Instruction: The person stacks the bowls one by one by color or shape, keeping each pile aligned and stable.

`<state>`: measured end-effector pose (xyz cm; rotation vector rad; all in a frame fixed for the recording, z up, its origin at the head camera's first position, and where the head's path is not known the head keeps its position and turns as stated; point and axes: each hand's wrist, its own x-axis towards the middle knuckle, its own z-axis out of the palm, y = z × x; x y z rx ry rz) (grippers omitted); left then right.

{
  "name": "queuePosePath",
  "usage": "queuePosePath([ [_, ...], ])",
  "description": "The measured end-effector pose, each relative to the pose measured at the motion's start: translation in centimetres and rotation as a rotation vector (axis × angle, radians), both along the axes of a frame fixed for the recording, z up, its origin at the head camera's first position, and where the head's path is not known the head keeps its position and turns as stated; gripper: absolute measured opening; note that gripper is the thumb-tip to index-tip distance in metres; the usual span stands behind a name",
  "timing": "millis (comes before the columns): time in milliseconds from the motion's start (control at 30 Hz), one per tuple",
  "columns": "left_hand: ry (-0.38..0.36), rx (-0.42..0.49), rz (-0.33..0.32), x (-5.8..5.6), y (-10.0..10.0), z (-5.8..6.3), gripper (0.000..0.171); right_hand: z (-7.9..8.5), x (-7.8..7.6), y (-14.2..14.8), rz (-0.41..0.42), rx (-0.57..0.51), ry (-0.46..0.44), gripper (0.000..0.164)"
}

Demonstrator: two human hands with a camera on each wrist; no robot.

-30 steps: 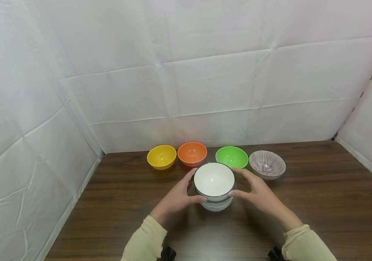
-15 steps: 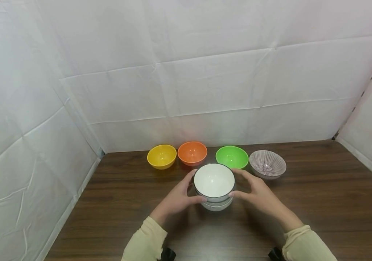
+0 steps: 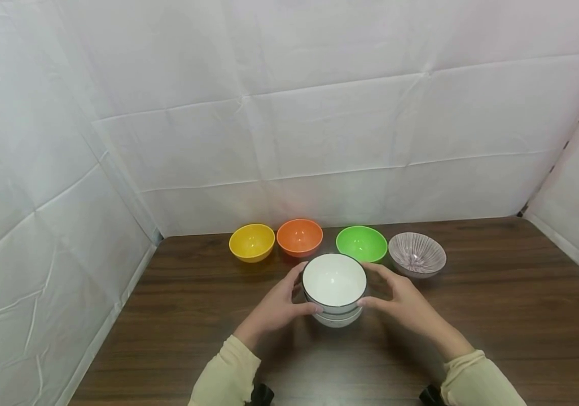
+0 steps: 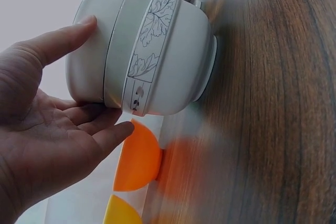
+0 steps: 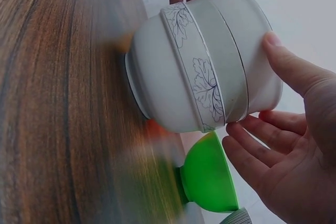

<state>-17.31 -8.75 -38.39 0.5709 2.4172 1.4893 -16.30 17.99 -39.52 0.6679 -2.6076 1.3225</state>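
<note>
Because the top bowl (image 3: 334,281) sits between left hand (image 3: 280,303) and right hand (image 3: 404,299), I judge neither nearer; both grip it from opposite sides, thumbs on the near wall, fingers curled round behind. Its axis stands roughly upright over the lower bowls (image 3: 337,322) nested beneath on the table (image 3: 188,332), so upward seems the free way.
</note>
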Motion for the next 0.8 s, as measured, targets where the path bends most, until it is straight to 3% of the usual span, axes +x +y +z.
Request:
queuePosePath([
  [567,-0.013,0.091,-0.021,-0.02,0.03,-0.20,0.090,-0.06,-0.19,0.19,0.016,0.001,-0.003,0.072],
  [800,-0.017,0.084,-0.014,-0.15,0.02,-0.31,0.090,-0.20,-0.42,0.51,0.040,-0.011,0.014,0.069],
])
